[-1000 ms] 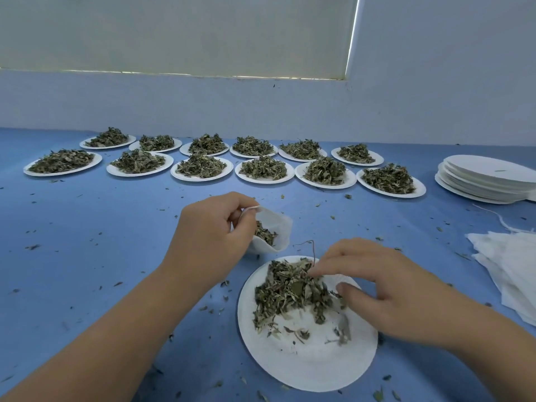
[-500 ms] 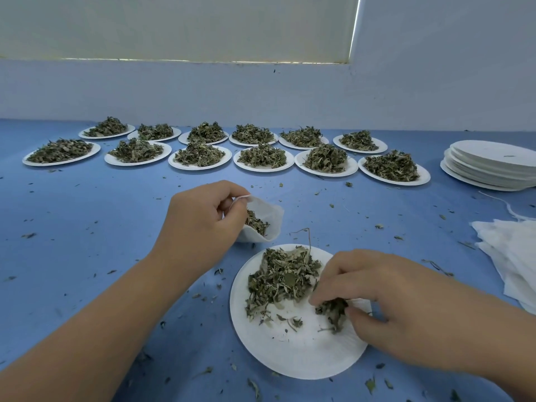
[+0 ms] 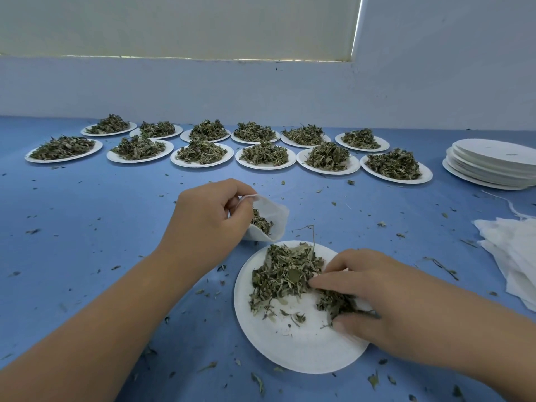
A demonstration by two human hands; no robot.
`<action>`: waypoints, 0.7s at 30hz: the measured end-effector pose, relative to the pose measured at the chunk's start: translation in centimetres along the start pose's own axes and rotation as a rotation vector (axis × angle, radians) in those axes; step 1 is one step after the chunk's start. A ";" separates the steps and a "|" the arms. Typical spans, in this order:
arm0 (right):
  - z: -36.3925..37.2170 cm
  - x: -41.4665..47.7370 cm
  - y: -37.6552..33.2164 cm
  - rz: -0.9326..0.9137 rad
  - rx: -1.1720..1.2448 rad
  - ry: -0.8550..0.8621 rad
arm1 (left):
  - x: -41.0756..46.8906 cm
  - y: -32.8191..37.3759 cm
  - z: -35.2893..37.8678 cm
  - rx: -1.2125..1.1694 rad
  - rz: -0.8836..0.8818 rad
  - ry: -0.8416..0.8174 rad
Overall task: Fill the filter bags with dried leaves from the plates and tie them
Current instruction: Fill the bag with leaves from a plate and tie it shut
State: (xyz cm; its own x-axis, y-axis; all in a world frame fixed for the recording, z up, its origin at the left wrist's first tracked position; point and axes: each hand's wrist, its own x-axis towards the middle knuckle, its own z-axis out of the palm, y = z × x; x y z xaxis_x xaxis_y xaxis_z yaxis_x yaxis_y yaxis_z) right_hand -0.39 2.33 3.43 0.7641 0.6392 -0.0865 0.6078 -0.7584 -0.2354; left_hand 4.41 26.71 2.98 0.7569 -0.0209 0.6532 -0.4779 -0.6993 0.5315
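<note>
Leaf clump [image 3: 333, 303] now under right hand [image 3: 385, 303]

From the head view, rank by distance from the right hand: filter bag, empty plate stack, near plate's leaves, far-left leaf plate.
1. Near plate's leaves: pinched by the right hand.
2. Filter bag: ahead-left, in the left hand.
3. Empty plate stack: far right.
4. Far-left leaf plate: back left.
</note>
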 end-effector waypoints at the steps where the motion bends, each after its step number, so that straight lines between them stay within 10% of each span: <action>1: 0.2 0.1 -0.2 0.005 -0.003 0.016 | 0.0 0.0 0.0 0.001 0.004 -0.002; 21: 0.6 1.5 -2.2 -0.056 0.199 0.309 | 0.0 0.4 0.0 -0.003 0.000 -0.008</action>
State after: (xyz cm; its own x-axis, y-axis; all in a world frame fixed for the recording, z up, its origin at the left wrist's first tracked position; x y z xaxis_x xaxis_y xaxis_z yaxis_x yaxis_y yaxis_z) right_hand -0.73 5.06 3.29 0.7784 0.5875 0.2212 0.6199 -0.6640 -0.4181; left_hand 4.26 26.43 3.20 0.7601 -0.0265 0.6493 -0.4795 -0.6973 0.5328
